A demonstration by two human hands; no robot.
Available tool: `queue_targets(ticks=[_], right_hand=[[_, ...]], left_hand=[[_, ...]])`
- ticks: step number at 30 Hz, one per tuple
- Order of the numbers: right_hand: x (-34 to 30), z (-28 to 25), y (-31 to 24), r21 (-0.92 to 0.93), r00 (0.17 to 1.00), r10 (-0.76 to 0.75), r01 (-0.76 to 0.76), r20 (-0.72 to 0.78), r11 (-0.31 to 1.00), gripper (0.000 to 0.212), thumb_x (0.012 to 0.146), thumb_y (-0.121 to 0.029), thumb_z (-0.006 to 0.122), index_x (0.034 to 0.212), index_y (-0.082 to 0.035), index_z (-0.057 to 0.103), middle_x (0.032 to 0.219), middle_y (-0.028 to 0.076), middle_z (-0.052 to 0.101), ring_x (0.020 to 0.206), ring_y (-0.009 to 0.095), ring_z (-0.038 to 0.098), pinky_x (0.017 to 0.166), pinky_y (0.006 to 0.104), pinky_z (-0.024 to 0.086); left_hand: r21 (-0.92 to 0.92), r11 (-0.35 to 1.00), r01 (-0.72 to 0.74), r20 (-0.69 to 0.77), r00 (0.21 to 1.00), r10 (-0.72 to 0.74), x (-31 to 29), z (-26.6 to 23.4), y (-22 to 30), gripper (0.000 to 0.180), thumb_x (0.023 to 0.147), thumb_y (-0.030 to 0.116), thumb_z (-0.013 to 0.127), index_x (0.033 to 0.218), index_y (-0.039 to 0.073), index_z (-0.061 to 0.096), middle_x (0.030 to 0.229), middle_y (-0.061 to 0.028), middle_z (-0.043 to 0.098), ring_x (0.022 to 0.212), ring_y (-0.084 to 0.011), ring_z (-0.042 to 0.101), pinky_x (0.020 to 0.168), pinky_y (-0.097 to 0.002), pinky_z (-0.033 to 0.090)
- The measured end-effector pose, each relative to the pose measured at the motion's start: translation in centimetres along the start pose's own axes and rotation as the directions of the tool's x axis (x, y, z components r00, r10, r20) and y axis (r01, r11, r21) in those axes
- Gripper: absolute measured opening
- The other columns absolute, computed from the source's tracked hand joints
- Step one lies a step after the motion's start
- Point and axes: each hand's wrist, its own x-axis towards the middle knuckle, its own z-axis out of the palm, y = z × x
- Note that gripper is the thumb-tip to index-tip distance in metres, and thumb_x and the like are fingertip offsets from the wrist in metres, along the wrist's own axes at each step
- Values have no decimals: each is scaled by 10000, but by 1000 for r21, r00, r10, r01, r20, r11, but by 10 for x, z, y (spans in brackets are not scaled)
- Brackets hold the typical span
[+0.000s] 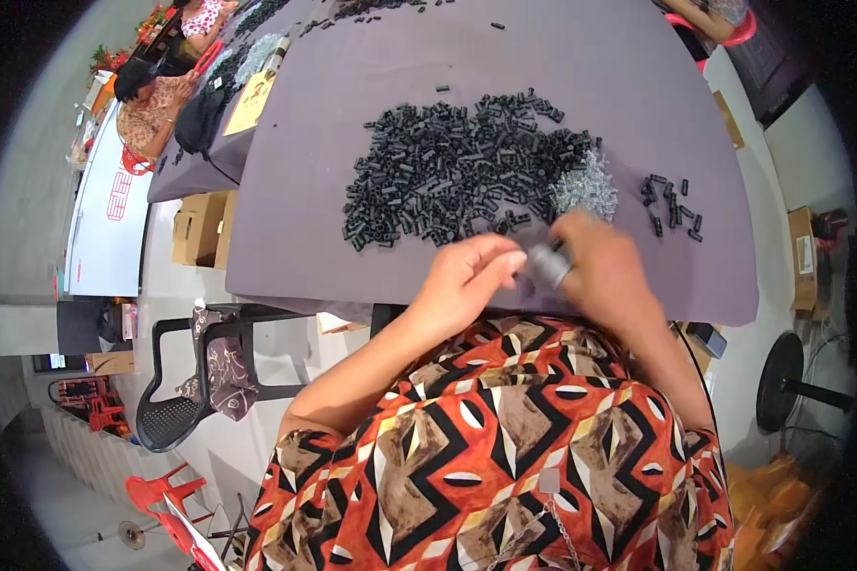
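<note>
A wide pile of small black tube-shaped plastic pieces (pixel 428 171) lies on the grey-covered table (pixel 305 190). At its right edge sits a smaller heap of clear plastic pieces (pixel 586 186). In front of the pile, near the table's front edge, my left hand (pixel 462 281) has its thumb and forefinger pinched together. A small dark bit shows at those fingertips, too little to name. My right hand (pixel 605 271) is close beside it, smeared by motion, just below the clear heap. A blurred greyish shape (pixel 548 266) shows at its fingers; I cannot make out what it is.
A small separate group of black pieces (pixel 674 205) lies right of the clear heap. More pieces lie at the table's far edge. People sit at the left table, near a yellow sheet (pixel 249 103). A black chair (pixel 200 371) stands left, a round black stand (pixel 779 381) right.
</note>
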Motion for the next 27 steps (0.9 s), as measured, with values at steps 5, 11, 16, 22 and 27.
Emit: queue_targets(ticks=[5, 11, 16, 22, 27], right_hand=[[6, -40, 56, -142, 930, 252, -297, -268, 944, 278, 891, -268, 663, 1038, -37, 616, 1031, 164, 649, 929, 378, 635, 784, 450, 498], [4, -54, 78, -143, 883, 316, -383, -348, 913, 323, 868, -202, 700, 1135, -42, 614, 1065, 160, 646, 933, 358, 641, 804, 430, 504], [-8, -34, 57, -25, 942, 34, -45, -334, 999, 283, 800, -54, 691, 1074, -30, 623, 994, 146, 614, 920, 363, 633, 781, 413, 510], [-11, -4, 29, -34, 968, -213, 210, -134, 977, 259, 687, 15, 656, 939, -38, 629, 942, 104, 562, 912, 325, 593, 745, 417, 510], [-10, 6, 24, -150, 967, -206, 183, -154, 972, 260, 665, 34, 641, 921, -14, 639, 940, 111, 560, 927, 320, 574, 769, 413, 510]], left_hand=[[676, 646, -355, -38, 858, 512, 33, -3, 15, 201, 870, 118, 698, 1055, 41, 673, 906, -104, 625, 837, -269, 624, 727, -339, 515], [850, 398, -345, 119, 861, 494, 54, -2, 7, 143, 806, 92, 702, 939, 48, 671, 946, -107, 599, 892, -332, 569, 785, -429, 494], [855, 394, -336, 104, 857, 504, 54, -1, 5, 125, 807, 81, 692, 924, 46, 662, 944, -112, 592, 906, -332, 561, 798, -430, 485], [813, 469, -345, 12, 816, 578, 30, -9, 16, 149, 860, 67, 665, 1002, 38, 628, 960, -103, 618, 930, -291, 602, 821, -381, 493], [111, 988, -105, -144, 982, 120, -5, -16, -5, 97, 967, 28, 589, 1062, 12, 604, 948, -27, 671, 903, -116, 667, 760, -246, 514]])
